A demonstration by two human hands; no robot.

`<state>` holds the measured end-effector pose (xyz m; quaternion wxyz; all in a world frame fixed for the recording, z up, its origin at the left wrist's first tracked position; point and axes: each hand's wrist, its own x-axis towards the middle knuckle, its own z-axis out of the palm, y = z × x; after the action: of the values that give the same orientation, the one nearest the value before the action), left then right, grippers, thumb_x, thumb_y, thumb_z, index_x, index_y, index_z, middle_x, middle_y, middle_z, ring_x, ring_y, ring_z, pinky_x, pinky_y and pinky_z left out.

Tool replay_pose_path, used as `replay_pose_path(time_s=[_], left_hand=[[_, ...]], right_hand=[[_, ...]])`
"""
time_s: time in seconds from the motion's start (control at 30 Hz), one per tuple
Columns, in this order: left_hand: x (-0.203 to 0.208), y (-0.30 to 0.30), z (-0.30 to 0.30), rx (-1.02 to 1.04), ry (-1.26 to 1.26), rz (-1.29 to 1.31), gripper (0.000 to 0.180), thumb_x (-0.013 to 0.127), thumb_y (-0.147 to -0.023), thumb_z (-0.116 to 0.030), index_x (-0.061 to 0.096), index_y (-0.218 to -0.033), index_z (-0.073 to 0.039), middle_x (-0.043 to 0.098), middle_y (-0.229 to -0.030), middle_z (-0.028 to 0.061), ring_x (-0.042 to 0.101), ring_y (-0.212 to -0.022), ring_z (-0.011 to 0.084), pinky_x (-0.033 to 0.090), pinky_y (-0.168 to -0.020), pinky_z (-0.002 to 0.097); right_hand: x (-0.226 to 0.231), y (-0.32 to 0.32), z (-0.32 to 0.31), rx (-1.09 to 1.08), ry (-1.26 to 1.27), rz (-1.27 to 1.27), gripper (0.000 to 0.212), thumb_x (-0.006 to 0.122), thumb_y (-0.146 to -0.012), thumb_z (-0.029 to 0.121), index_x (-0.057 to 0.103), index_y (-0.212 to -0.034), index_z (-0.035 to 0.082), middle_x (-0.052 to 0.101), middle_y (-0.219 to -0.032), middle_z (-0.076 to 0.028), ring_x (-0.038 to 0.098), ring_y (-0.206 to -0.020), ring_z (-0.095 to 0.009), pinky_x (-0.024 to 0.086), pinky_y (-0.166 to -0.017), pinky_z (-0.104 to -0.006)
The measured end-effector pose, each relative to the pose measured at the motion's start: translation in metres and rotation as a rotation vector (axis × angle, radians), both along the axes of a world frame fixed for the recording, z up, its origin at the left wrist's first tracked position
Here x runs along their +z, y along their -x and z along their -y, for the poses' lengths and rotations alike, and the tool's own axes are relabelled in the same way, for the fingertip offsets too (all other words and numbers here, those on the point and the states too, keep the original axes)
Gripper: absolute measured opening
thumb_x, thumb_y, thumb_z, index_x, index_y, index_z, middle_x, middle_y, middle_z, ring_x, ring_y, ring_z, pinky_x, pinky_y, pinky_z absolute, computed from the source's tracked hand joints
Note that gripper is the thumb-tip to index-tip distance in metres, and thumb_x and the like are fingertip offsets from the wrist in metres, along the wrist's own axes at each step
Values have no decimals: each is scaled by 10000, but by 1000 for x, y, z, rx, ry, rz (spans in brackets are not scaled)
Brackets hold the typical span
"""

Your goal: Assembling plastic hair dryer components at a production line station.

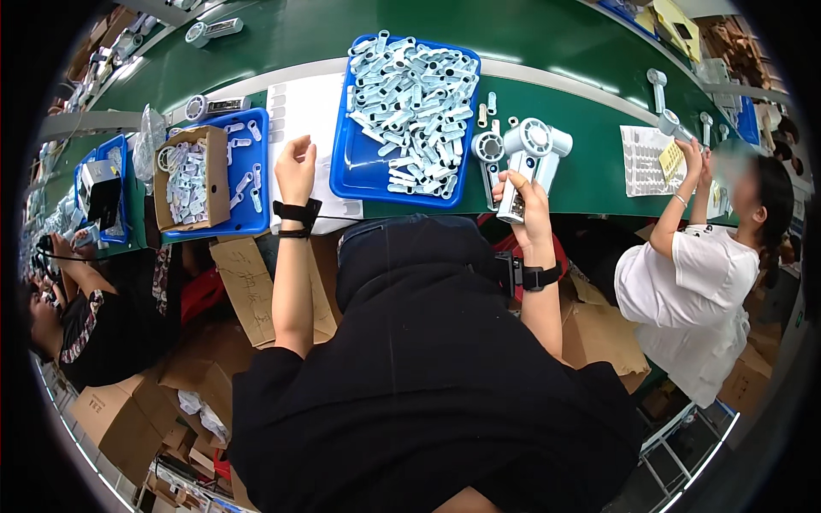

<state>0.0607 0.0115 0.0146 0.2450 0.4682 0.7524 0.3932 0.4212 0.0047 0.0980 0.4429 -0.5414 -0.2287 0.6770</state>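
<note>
My right hand (534,214) is wrapped round the handle of a pale handheld fan (528,137). Its round head points away from me, and the handle's near side looks open, with darker parts inside. More handheld fans lie close by, one (488,148) to the left of the held one and another (560,142) partly behind it. My left hand (296,171) hovers over white sheets (325,96) left of the blue tray (346,175). Its fingers are curled in, and anything between them is hidden. Small pale plastic pieces (415,98) are heaped in the tray.
A cardboard box (218,175) of similar pieces sits in another blue tray (266,224) on the left. Loose small pieces (492,103) lie right of the middle tray. At the right, a person in white (684,278) handles a fan beside a sheet (640,162); another person (115,316) works left.
</note>
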Motion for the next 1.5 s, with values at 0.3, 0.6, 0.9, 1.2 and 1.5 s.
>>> replay_pose_path(time_s=[0.3,0.6,0.9,1.2,1.5], left_hand=[[-35,56,-45,-1,154,-726,159,617,-738,-104,641,-869,-16,609,-806,134,608,-797,278,506,-659,359],[-24,50,-66,-162,413,-1050,139,537,-749,-90,670,-714,-69,632,-776,134,618,-796,281,515,-620,377],[-31,56,-64,-217,355,-1103,142,531,-737,-73,662,-682,-76,645,-756,147,639,-730,279,523,-571,360],[-31,64,-72,-241,400,-963,157,507,-757,-57,653,-703,-42,638,-765,180,642,-729,327,526,-607,392],[-32,54,-72,-205,406,-999,155,501,-772,-43,653,-741,-31,634,-781,197,643,-724,328,529,-619,381]], right_hand=[[8,27,0,25,-4,-31,209,563,-843,179,538,-922,-13,596,-721,-91,577,-619,-130,465,-585,-219],[13,39,-5,165,-11,64,250,593,-821,176,510,-955,-17,592,-735,-87,574,-626,-113,465,-587,-212],[12,43,-7,182,-15,72,281,608,-810,178,495,-974,-21,584,-774,-86,571,-628,-104,466,-585,-207],[11,38,-5,190,-31,90,287,606,-812,177,503,-978,-33,590,-798,-93,577,-648,-112,469,-595,-209],[-15,-43,-24,-347,-60,5,275,600,-811,162,545,-976,-51,609,-809,-93,579,-687,-133,479,-634,-239]])
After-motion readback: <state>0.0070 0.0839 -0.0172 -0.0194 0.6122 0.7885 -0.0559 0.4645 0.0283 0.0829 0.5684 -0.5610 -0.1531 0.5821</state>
